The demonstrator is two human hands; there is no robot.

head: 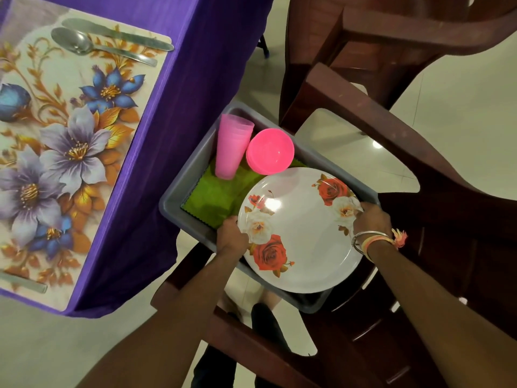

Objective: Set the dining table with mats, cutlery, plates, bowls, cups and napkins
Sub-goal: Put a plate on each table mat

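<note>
A white plate with red and white roses (303, 233) is held over a grey tub (184, 189) that rests on a brown chair. My left hand (232, 236) grips the plate's left rim and my right hand (372, 219) grips its right rim. Inside the tub stand stacked pink cups (232, 147), stacked pink bowls (270, 155) and green napkins (215, 197). On the purple-clothed table at the left lies a floral mat (64, 141) with a spoon (92, 47) and a knife (117, 33) at its far end. Another piece of cutlery (25, 284) lies at its near end.
The brown chair's armrest (372, 119) runs behind the tub, and a second brown chair (419, 32) stands at the top right. The purple tablecloth (179, 107) hangs down beside the tub. Pale floor tiles (56, 345) lie below the table's corner.
</note>
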